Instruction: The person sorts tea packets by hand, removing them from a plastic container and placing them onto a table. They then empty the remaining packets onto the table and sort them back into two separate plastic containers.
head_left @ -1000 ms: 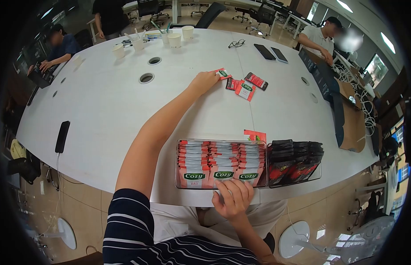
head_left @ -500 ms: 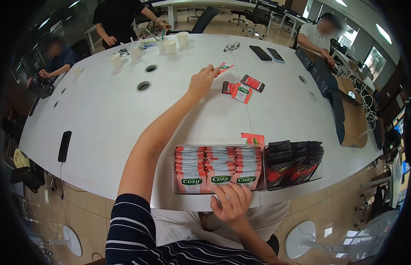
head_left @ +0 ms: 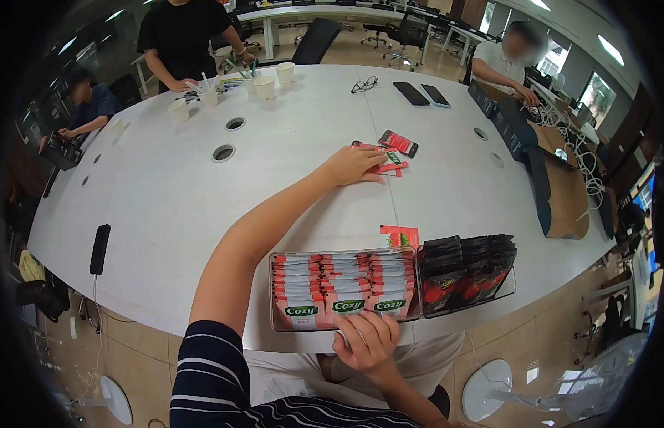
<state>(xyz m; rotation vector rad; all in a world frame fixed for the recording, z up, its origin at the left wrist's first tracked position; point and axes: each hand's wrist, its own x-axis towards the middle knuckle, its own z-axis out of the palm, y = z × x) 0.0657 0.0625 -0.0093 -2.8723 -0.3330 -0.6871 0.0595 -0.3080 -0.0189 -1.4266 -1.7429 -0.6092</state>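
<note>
Loose sachets (head_left: pixel 393 160), twelve o'clock on the desk (head_left: pixel 168 178): my left hand (head_left: pixel 352 165) lies on them, fingers flat and together, best pinching one edge; my right hand (head_left: pixel 368 341) clamps the tray (head_left: pixel 273 299) rim, six o'clock.

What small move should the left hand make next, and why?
The left hand lies flat on the loose sachets, apart from the tray of similar red sachets, whose front the right hand touches. So it should probably pinch one sachet and draw it toward the tray.
</note>
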